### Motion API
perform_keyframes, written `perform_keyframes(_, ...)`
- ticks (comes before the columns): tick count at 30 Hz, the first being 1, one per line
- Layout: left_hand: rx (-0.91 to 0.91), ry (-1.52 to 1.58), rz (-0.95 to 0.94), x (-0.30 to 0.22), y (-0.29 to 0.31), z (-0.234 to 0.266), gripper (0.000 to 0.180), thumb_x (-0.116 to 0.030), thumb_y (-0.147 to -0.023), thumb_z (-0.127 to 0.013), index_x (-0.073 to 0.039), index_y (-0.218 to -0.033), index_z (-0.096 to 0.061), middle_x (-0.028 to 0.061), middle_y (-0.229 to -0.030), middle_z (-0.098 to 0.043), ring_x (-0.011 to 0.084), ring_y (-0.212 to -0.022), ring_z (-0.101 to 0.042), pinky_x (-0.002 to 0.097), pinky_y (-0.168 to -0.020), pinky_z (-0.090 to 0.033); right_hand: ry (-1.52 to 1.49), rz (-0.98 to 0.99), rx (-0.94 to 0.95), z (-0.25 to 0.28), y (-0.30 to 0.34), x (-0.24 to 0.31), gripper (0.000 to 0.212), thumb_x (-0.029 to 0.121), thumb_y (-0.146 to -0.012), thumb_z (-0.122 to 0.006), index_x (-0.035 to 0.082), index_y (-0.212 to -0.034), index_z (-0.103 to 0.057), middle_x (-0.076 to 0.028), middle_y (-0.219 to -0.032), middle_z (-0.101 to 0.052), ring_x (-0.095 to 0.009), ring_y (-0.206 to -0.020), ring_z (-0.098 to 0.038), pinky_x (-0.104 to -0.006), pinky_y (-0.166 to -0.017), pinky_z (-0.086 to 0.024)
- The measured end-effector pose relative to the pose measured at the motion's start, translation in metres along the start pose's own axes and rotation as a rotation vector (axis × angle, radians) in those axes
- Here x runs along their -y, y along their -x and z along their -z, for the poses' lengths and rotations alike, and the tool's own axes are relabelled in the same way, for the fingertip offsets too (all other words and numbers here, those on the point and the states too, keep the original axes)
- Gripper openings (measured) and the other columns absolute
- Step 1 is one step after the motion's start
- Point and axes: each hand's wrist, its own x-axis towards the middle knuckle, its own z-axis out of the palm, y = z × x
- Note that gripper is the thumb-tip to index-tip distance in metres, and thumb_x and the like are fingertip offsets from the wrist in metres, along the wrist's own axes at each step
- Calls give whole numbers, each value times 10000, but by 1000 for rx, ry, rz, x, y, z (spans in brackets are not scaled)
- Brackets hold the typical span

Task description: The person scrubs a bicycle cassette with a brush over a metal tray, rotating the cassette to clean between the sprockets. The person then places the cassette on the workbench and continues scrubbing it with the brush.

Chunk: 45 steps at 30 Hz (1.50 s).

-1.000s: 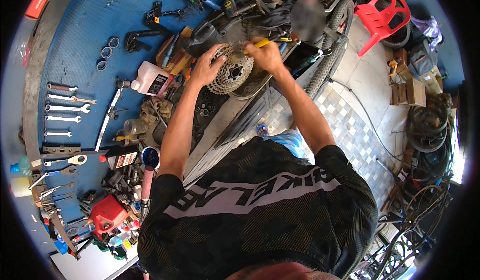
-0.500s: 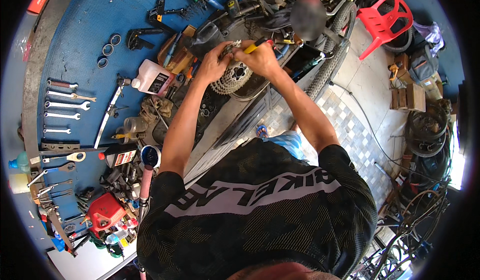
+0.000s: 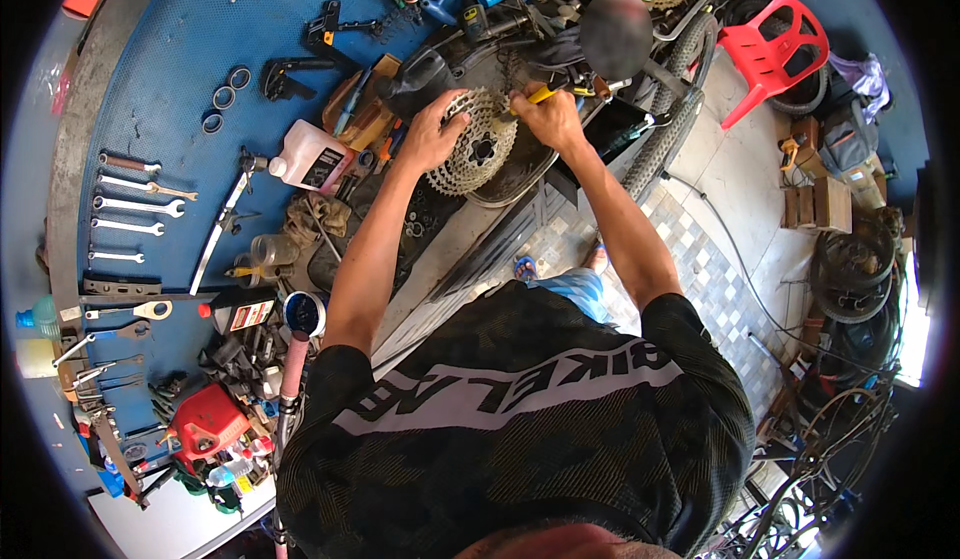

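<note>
A silver bicycle cassette [image 3: 478, 164] with stacked toothed rings is held tilted over a grimy metal basin [image 3: 525, 184]. My left hand [image 3: 432, 141] grips its left rim, thumb on the front and fingers mostly hidden behind. In my right hand [image 3: 553, 121], closed round the handle, is a yellow-handled brush [image 3: 541, 95]. Its pale head meets the cassette's upper right teeth, partly covered by my fingers. A dark plastic jug [image 3: 415, 84] stands just beyond my left hand.
A white jug [image 3: 310, 157] and several wrenches [image 3: 138, 207] lie on the blue bench mat [image 3: 160, 109] to the left. A bicycle tyre [image 3: 665, 124] borders the basin's right. Farther right are a red plastic chair [image 3: 770, 54] and a cable [image 3: 735, 244] across the tiled floor.
My hands have moved apart. The left has shifted onto the cassette's rim, and the cassette now faces up more fully. My right hand has moved right with the brush.
</note>
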Motion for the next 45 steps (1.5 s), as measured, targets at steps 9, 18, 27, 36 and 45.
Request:
perform_keyframes(9, 7, 6, -13, -2, -4, 4, 458, -280, -1045, -618, -62, -1445, -575, 191, -1404, -656, 372, -1306, -618, 452, -1079, -473, -27, 17, -91, -2, -8, -2, 349, 374, -930, -698, 30, -872, -707, -232, -690, -665, -369, -702, -738, -469, -665, -557)
perform_keyframes(18, 6, 37, -39, 4, -3, 0, 453, -252, -1042, -625, -61, -1448, -567, 201, -1400, -658, 385, -1322, -612, 450, -1094, -468, -9, 37, -155, -8, -7, 12, 358, 372, -926, -690, 19, -869, -709, -204, -680, -681, -381, -705, -727, -461, -671, -555)
perform_keyframes(27, -4, 14, -36, 12, -4, -5, 460, -281, -1044, -619, -71, -1450, -565, 216, -1368, -667, 397, -1283, -633, 464, -1062, -483, -51, 17, -261, -19, -19, -9, 428, 463, -949, -676, 45, -884, -739, -164, -756, -746, -332, -751, -747, -438, -710, -560)
perform_keyframes(36, -26, -21, -53, 13, 0, -3, 464, -275, -1037, -624, -65, -1447, -569, 228, -1392, -655, 412, -1310, -617, 461, -1079, -479, -85, -52, -170, -8, -25, 15, 346, 380, -937, -684, 41, -884, -728, -157, -684, -695, -298, -663, -711, -436, -669, -544)
perform_keyframes(45, 14, -10, 13, 11, 1, -3, 448, -250, -1039, -626, -82, -1450, -566, 217, -1392, -660, 405, -1304, -624, 471, -1072, -485, -64, -56, -216, -15, -27, 3, 353, 365, -956, -707, 22, -880, -741, -105, -708, -725, -208, -676, -731, -367, -637, -539)
